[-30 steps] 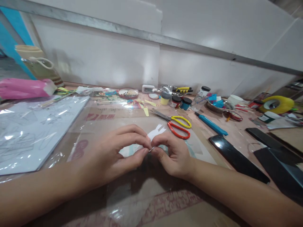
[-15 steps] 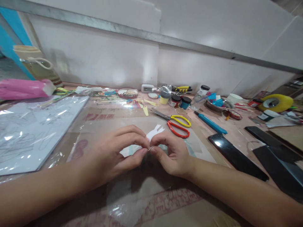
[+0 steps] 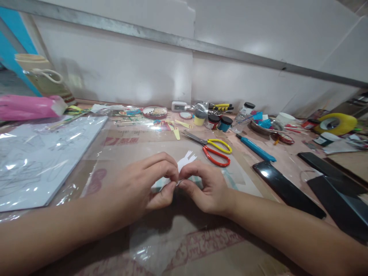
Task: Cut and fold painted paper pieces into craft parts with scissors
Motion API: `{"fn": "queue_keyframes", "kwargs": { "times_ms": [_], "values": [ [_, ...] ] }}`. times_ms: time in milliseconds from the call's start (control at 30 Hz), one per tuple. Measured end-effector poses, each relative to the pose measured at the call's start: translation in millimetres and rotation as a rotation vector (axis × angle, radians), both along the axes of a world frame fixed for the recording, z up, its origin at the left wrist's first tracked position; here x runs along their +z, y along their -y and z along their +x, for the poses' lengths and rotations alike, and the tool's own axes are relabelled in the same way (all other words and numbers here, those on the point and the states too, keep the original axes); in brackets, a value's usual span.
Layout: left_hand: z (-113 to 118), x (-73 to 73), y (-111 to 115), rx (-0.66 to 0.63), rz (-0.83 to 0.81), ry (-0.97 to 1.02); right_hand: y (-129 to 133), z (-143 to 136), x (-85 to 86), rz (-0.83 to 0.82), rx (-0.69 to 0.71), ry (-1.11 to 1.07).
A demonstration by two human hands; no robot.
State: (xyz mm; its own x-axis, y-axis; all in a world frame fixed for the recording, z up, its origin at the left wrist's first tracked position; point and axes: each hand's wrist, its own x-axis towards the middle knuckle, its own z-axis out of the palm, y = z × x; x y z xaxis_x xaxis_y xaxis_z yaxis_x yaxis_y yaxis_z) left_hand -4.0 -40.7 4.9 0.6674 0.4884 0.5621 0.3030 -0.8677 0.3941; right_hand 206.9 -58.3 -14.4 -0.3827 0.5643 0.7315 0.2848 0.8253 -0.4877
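Note:
A white paper cutout (image 3: 185, 160) with notched, finger-like ends shows just behind my fingertips. My left hand (image 3: 153, 180) pinches its lower part between thumb and forefinger. From the other side my right hand (image 3: 202, 184) pinches the same cutout, its fingertips touching those of my left hand. The piece right between the fingertips is small and mostly hidden. Behind my right hand lie scissors (image 3: 205, 143) with one yellow and one red handle, their blades pointing away to the left.
Plastic-covered drawings (image 3: 43, 165) lie at left. To the right are a blue cutter (image 3: 255, 148), a black phone (image 3: 287, 188) and black objects. Paint jars (image 3: 224, 124), a bead dish (image 3: 155, 112), a metal bowl (image 3: 260, 128) and yellow tape (image 3: 342, 124) stand at the back.
Both hands have shifted slightly to the left with the white cutout, whose notched ends have also moved a little left. The scissors have not moved.

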Motion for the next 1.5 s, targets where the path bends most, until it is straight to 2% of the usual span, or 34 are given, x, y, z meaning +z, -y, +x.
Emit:
{"fn": "queue_keyframes", "kwargs": {
  "times_ms": [167,300,733,1500],
  "values": [
    [0,-2.9,-1,0.009,-0.130,0.033,0,0,-0.5,-0.018,0.060,0.018],
    [-1,0.7,-1,-0.020,-0.214,0.062,0,1,-0.5,-0.053,0.081,-0.013],
    [0,10.0,3,-0.048,-0.176,0.079,-2,2,-2.4,-0.079,0.077,-0.056],
    [-2,8.5,3,-0.047,-0.161,0.051,-1,1,0.6,-0.095,0.068,-0.010]
  ]
}}
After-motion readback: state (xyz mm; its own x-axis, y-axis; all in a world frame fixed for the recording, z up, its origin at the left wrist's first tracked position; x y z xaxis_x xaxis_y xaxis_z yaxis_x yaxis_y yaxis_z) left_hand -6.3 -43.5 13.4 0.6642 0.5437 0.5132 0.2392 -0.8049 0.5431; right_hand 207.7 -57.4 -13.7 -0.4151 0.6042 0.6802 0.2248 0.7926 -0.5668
